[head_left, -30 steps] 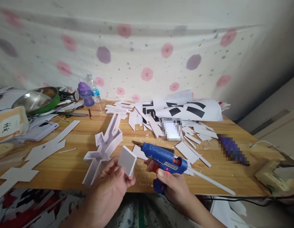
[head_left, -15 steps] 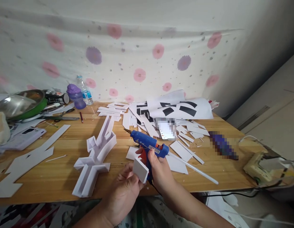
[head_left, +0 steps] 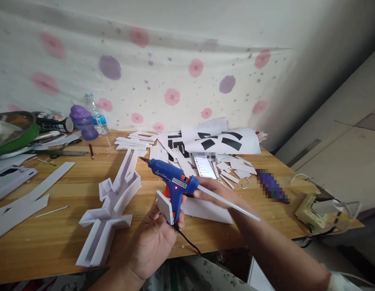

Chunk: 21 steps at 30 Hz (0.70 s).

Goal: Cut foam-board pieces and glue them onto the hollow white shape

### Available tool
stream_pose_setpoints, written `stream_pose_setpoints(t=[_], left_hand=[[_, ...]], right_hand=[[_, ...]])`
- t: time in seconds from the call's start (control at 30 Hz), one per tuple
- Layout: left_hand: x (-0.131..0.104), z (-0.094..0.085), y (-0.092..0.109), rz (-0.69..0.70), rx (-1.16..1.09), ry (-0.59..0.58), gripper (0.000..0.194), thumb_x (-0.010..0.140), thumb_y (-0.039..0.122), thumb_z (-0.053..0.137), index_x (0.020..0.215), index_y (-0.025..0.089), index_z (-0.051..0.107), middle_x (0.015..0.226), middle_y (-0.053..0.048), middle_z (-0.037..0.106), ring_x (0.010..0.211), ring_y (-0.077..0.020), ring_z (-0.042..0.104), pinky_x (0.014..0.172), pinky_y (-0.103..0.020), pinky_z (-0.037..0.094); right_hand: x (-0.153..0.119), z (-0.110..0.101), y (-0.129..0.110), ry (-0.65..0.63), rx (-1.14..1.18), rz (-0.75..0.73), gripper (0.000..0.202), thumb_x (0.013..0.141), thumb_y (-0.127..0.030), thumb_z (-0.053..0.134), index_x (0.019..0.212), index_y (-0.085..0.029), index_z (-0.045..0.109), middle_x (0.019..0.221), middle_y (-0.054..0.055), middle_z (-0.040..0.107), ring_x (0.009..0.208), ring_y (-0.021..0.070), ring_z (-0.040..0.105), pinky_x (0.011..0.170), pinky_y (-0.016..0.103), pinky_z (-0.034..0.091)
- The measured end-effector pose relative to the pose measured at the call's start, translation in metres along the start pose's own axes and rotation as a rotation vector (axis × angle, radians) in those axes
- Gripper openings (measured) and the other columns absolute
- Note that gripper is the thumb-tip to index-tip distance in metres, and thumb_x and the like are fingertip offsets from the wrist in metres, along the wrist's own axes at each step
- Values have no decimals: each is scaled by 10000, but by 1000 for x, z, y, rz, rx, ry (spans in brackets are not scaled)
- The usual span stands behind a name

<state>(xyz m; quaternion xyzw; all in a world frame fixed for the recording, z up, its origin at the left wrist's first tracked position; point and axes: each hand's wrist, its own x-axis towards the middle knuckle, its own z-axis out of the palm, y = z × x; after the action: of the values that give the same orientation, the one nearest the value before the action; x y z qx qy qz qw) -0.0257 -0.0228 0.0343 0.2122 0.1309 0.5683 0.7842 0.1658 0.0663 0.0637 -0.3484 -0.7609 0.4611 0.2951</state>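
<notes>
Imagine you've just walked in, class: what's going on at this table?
A person's left hand holds a small white panel together with the handle of a blue glue gun, whose red light is lit. The right hand is by the gun's rear; its grip is unclear. An open-topped white form rests on the table to the left, with cut white pieces farther back.

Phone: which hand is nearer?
Right. The right hand is just on the near side of the phone; the left hand is farther off, down by the grip of the glue gun.
</notes>
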Motion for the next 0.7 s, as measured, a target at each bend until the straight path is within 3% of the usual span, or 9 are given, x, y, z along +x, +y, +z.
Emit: stream_pose_setpoints(t=[0.03,0.1,0.23,0.47,0.7], left_hand=[[0,0,1,5,-1,3,257,683,329,760,930,273,719,1059,-43,694,749,-145,541,710,-275,405],[1,-2,0,4,-10,17,245,677,320,765,917,293,722,1070,-40,696,746,-147,544,703,-272,404],[4,-7,-3,-6,-32,84,268,643,300,791,903,297,727,1070,-44,700,757,-151,560,695,-265,411],[6,-8,-2,-5,-20,145,290,631,293,798,909,264,722,1036,-40,698,747,-146,558,689,-263,420],[6,-10,-2,-17,-27,141,308,627,290,801,924,273,720,1002,-40,704,758,-153,557,691,-267,418]], right_hand=[[6,-20,9,134,-223,82,263,834,-409,582,964,-186,634,946,48,690,862,172,645,776,317,520],[22,-56,28,325,-368,153,228,916,-290,449,1052,-171,587,1067,92,658,984,183,611,870,364,482],[53,-100,58,444,-582,294,232,922,-257,485,1122,-162,558,1106,92,625,1005,207,592,883,430,472],[69,-104,80,408,-796,387,304,906,-324,539,1167,-168,550,1182,82,571,999,202,588,840,414,507],[69,-106,80,460,-786,402,306,905,-333,541,1160,-165,554,1172,80,574,990,200,591,836,413,508]])
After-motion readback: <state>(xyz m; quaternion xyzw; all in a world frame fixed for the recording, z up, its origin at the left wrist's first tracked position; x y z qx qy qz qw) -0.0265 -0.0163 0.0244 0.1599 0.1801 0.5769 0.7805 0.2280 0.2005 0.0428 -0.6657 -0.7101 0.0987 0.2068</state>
